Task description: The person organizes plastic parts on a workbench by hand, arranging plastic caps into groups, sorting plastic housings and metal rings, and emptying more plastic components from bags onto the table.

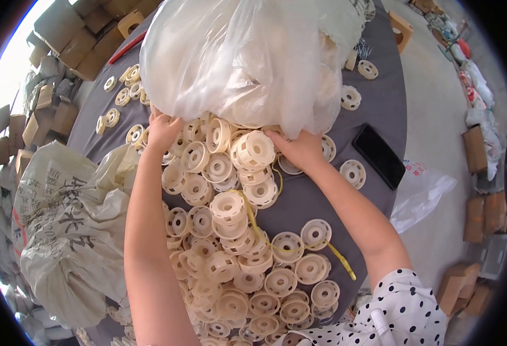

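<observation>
A large translucent plastic bag [230, 63] bulges over the far part of the table, its mouth toward me. Cream plastic wheel-shaped parts [216, 167] spill from under its near edge and lie heaped between my arms. At the left of that edge, my left hand [164, 130] is closed on the plastic, its fingertips partly covered. My right hand [300, 149] grips the right side of the bag's edge; the thumb shows beside the stacked wheels, while the other fingers are hidden beneath the film. A yellow strap [253, 216] winds across the heap.
A black phone [378, 155] lies on the grey-covered table [340, 199] to the right. Loose wheels [131, 86] sit farther left, near a red object [127, 47]. A woven sack [77, 230] slumps at the left. Cardboard boxes [57, 32] stand beyond the table.
</observation>
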`<state>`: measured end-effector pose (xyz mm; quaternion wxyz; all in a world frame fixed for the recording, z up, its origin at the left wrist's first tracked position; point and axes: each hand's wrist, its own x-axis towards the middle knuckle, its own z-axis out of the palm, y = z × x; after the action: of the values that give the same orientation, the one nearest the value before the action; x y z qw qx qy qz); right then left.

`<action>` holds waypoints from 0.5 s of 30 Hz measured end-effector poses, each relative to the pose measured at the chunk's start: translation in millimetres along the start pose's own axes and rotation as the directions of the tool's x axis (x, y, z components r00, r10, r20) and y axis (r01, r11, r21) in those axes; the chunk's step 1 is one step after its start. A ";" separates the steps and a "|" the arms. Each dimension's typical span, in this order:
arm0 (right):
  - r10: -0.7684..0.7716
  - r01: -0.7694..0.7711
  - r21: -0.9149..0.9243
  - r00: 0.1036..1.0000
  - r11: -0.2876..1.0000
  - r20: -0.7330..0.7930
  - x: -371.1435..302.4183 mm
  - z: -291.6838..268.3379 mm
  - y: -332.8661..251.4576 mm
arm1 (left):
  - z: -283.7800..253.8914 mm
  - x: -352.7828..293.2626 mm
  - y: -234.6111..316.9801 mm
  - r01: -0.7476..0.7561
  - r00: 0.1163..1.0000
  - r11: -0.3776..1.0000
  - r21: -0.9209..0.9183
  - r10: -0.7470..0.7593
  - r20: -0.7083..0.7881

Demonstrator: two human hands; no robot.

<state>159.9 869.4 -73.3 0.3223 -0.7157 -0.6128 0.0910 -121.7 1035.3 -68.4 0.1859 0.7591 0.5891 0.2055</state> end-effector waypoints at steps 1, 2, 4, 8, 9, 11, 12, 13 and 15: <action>-0.005 0.007 -0.031 0.999 0.999 0.045 -2.0 4.9 -3.9 | -1.7 -8.6 9.0 0.038 0.992 0.998 -0.041 -0.033 0.121; -0.010 0.016 -0.054 0.995 0.998 0.098 -6.7 11.8 -12.4 | -4.7 -19.7 15.0 0.090 0.967 0.993 -0.071 -0.070 0.243; -0.040 0.040 -0.001 0.992 0.999 0.120 -23.2 26.4 -41.4 | -10.8 -42.5 29.4 0.007 0.966 1.000 0.031 -0.014 0.256; -0.117 0.116 0.014 0.988 0.993 0.103 -65.3 45.1 -89.5 | -24.5 -86.7 28.7 -0.207 0.954 0.966 0.152 0.166 0.249; -0.134 0.128 0.045 0.975 0.991 0.176 -70.8 47.2 -93.8 | -31.9 -95.1 27.0 -0.212 0.943 0.974 0.085 0.181 0.281; -0.195 0.155 0.192 0.959 0.969 0.208 -81.5 35.3 -109.6 | -42.0 -112.6 15.7 -0.182 0.938 0.982 0.039 0.162 0.305; -0.251 0.168 0.333 0.942 0.928 0.223 -85.1 27.8 -116.6 | -47.4 -119.4 10.8 -0.163 0.930 0.987 -0.007 0.156 0.332; -0.361 0.344 0.146 0.927 0.928 0.108 -91.9 38.9 -111.5 | -40.4 -123.4 0.6 -0.117 0.938 0.961 -0.250 0.190 0.291; -0.328 0.274 0.304 0.934 0.912 0.140 -92.9 23.8 -104.5 | -39.1 -135.0 7.8 -0.059 0.945 0.977 -0.206 0.121 0.305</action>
<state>40.3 795.1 -56.5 0.3711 -0.5477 -0.7247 0.1927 -165.9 904.0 -43.7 0.3413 0.7866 0.4934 0.1464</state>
